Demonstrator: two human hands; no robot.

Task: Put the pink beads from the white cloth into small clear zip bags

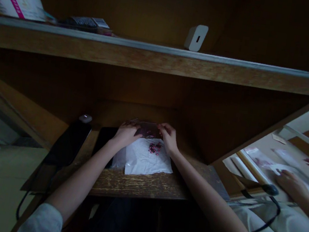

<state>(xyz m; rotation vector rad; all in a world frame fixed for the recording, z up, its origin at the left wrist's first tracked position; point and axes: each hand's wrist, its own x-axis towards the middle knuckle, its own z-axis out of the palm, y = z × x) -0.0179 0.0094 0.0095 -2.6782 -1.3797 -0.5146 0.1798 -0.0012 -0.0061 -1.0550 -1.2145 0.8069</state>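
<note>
The left hand (pixel 125 135) and right hand (pixel 169 137) curve over a dark flat packet (pixel 148 131) at the far edge of white tissue paper (pixel 147 163) on the desk (pixel 138 186), with pink flecks (pixel 154 148) nearby; neither grip's hold is clear.

**Dim, shadowed nook with paler light at the edges**
Murky brown shadow fills the middle and the space under the shelf (pixel 151 58) at 12 o'clock, while paler light lies at 3 and 8 o'clock. The white paper (pixel 148 159) at 6 o'clock stands out softly from the gloom. Wide-lens distortion bends lines towards the rim, and fine detail looks soft.
</note>
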